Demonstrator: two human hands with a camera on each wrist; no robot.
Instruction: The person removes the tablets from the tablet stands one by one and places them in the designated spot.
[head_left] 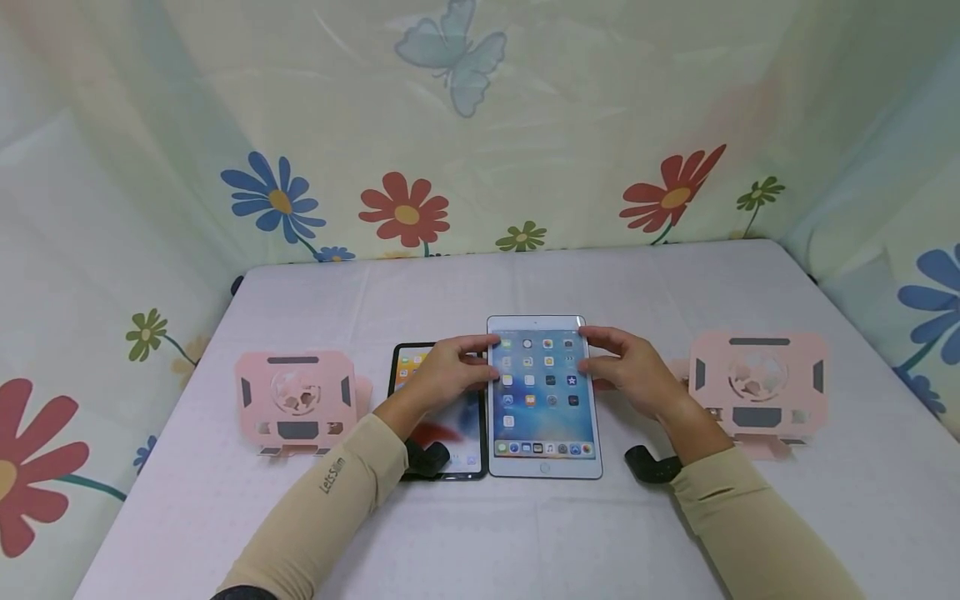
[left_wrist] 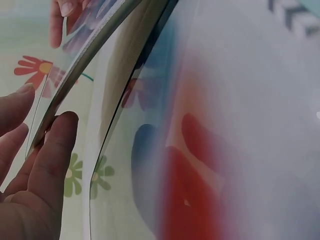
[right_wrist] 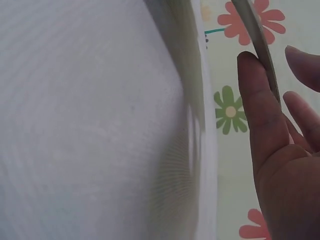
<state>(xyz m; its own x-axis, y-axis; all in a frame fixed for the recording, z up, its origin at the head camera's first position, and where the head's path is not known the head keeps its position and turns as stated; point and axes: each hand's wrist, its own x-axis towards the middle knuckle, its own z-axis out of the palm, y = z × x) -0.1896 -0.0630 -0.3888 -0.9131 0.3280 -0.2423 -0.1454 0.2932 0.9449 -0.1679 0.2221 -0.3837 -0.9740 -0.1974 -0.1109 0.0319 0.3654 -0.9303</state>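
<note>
A white tablet (head_left: 543,408) with its screen lit and app icons showing is held between both hands. My left hand (head_left: 450,369) grips its left edge near the upper half, and my right hand (head_left: 633,371) grips the right edge at about the same height. In the left wrist view the tablet's thin edge (left_wrist: 82,67) runs between thumb and fingers, raised at a slant over the table. The right wrist view shows fingers behind the edge (right_wrist: 260,40). A black-framed tablet (head_left: 461,429), also lit, lies just left, partly hidden under my left hand and forearm.
A pink tablet stand (head_left: 255,379) with dark pads and a round cutout stands at the left. A second pink stand (head_left: 708,362) is at the right, beyond my right wrist. The table wears a white cloth (head_left: 555,542); a flowered curtain (head_left: 570,167) hangs behind it.
</note>
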